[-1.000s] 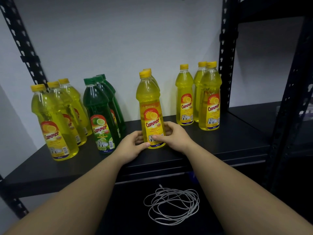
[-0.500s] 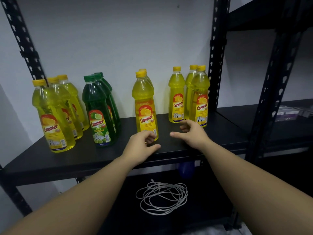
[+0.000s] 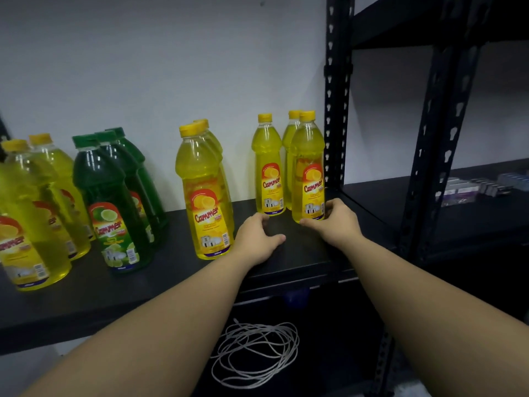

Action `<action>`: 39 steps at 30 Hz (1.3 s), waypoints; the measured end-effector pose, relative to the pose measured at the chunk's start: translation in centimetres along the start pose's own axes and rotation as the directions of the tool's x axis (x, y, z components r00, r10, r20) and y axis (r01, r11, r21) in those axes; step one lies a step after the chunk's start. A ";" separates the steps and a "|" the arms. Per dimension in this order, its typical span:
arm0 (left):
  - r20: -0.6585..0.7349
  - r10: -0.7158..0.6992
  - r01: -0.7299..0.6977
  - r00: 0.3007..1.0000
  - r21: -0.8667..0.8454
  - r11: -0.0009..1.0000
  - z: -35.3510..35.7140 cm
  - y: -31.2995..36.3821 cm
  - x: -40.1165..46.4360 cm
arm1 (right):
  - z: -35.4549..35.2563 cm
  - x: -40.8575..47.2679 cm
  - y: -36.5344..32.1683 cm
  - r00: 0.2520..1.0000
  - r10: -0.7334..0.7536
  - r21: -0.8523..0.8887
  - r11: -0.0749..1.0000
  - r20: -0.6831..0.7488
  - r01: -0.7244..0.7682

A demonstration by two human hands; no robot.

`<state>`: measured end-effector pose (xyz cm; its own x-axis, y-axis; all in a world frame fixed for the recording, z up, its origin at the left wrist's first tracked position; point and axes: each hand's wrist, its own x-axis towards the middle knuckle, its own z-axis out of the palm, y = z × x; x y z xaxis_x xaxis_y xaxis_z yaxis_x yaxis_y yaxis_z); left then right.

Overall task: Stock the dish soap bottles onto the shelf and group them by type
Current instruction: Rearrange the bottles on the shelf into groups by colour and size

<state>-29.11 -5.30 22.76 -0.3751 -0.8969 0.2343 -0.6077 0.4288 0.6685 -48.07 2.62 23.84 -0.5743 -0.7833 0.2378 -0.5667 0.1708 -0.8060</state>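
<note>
On the black shelf (image 3: 143, 285) stand four groups of dish soap bottles. At the far left are large yellow bottles (image 3: 31, 224), then three green lime bottles (image 3: 108, 202), then two large yellow bottles (image 3: 204, 193) one behind the other. Three slim yellow bottles stand at the right by the upright. My right hand (image 3: 336, 223) grips the base of the front slim yellow bottle (image 3: 307, 164), thumb in front and fingers round its right side. My left hand (image 3: 256, 237) hovers just in front of another slim yellow bottle (image 3: 268, 164), fingers loosely curled, holding nothing.
A black perforated upright (image 3: 336, 110) stands right behind the slim bottles. A second shelving unit to the right carries small boxes (image 3: 472, 189). A coil of white cord (image 3: 254, 353) lies on the lower level below the shelf edge.
Both hands let go of the large yellow bottle in the middle and moved right. My right hand now holds the base of the front slim bottle; the view shifted right and closer.
</note>
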 end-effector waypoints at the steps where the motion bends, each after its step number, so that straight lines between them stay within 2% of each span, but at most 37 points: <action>1: -0.035 -0.040 0.038 0.999 -0.055 0.998 0.5 -0.1 1.1 | 0.2 0.7 0.1 1.000 0.008 -0.001 1.000 -0.005 -0.008; 4: -0.148 -0.152 0.124 0.977 -0.184 0.975 1.9 -0.3 4.3 | 1.1 2.3 -0.1 0.999 0.015 0.020 1.000 -0.038 -0.014; 7: -0.218 -0.204 0.144 0.954 -0.266 0.953 3.1 -0.6 7.1 | 2.2 3.7 0.0 0.998 0.011 0.038 0.999 -0.062 -0.009; 12: -0.275 -0.286 0.208 0.918 -0.278 0.938 4.0 0.0 10.1 | 3.0 4.2 1.0 0.997 0.004 -0.007 1.000 -0.072 -0.004; 28: -0.273 -0.323 0.251 0.906 -0.268 0.930 4.0 0.7 11.1 | 2.4 3.3 0.4 0.998 0.043 -0.025 0.999 -0.055 -0.044; 39: -0.227 -0.229 0.178 0.947 -0.225 0.958 4.6 1.0 11.3 | 2.8 3.4 0.2 0.996 0.050 -0.072 0.996 -0.070 -0.055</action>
<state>-37.24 -14.52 22.83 -0.0570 -0.9718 0.2289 -0.4912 0.2269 0.8409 -48.49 -1.64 22.98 -0.6417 -0.7302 0.2347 -0.5755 0.2561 -0.7767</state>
